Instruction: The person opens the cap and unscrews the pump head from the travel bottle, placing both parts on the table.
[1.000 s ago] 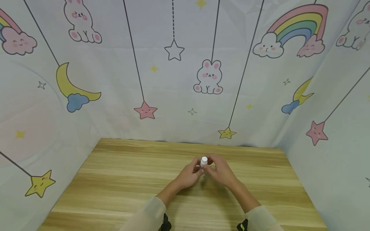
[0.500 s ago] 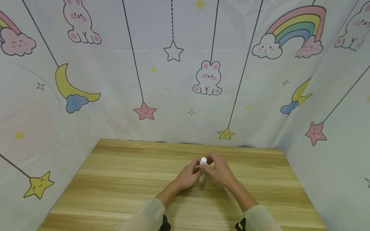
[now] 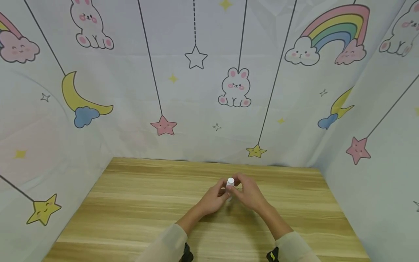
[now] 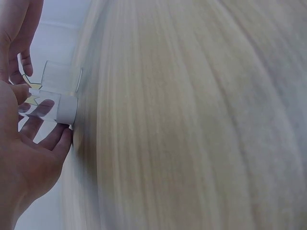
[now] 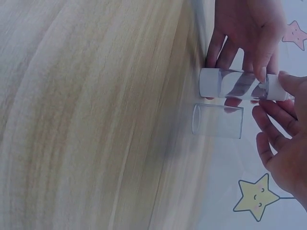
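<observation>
A small clear bottle [image 5: 209, 82] with a white base and white upper part stands upright on the table between the hands. My left hand [image 3: 212, 200] holds its clear body, with the thumb on one side and fingers around the other. My right hand [image 3: 250, 193] pinches the white upper part between thumb and forefinger; its other fingers are loosely bent. Beside the bottle, a clear cylindrical cap [image 5: 220, 122] rests on the table, apart from it. In the head view the hands cover most of the bottle, leaving its white top visible.
The wood-grain table [image 3: 147, 203] extends around both hands. A white cloth [image 3: 196, 94] printed with rabbits, stars and rainbows hangs behind the table and along both sides.
The right thumb has shifted slightly left across the front of the bottle. Both hands otherwise keep their places, and the bottle stays where it stood.
</observation>
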